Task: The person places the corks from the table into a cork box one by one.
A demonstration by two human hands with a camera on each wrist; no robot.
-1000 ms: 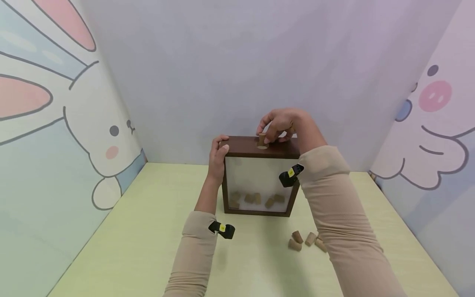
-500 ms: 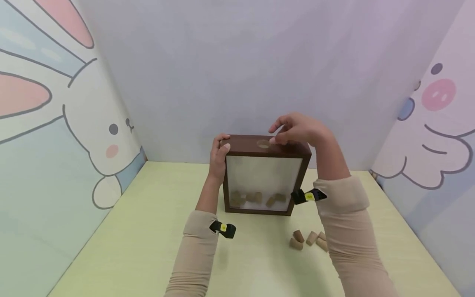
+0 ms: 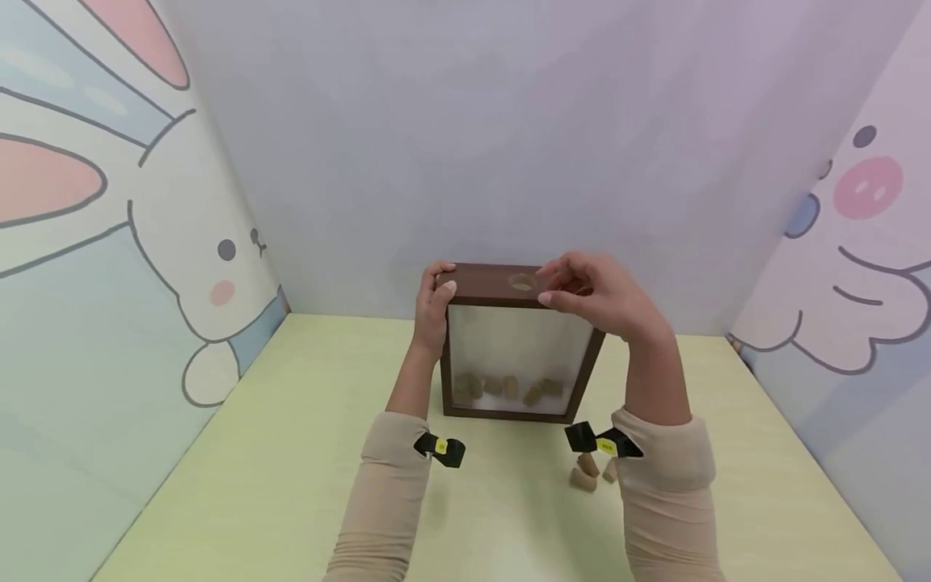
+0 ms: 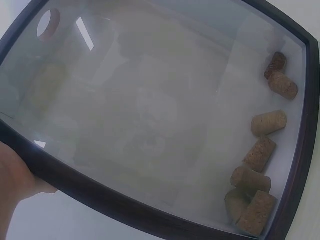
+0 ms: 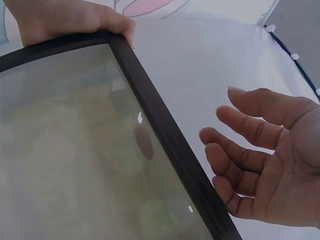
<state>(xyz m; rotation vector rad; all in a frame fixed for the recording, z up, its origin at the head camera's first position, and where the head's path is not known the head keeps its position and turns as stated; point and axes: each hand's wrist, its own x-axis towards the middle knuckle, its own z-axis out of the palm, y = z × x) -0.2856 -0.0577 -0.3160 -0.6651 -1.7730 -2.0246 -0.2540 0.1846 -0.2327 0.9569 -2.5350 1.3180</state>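
A dark-brown wooden frame box (image 3: 480,281) with a clear front stands upright on the table. Its top bears a round hole (image 3: 522,281). Several wine corks (image 4: 269,123) lie along the bottom inside, behind the pane. My left hand (image 3: 432,311) grips the box's upper left corner, thumb in front and fingers over the top. At the upper right end, my right hand (image 3: 611,299) hovers with loosely bent fingers and nothing between them. In the right wrist view its little finger (image 5: 225,190) is right at the frame's edge.
More loose corks (image 3: 583,478) lie on the pale green table (image 3: 327,380) in front and to the right, partly hidden by my right sleeve. A plain wall (image 3: 465,162) rises behind the box, with cartoon-printed panels (image 3: 211,267) at either side.
A second ago my right hand pinched a cork at the hole; it has left those fingers. The hand has since drawn right and toward me. My left hand keeps its grip.
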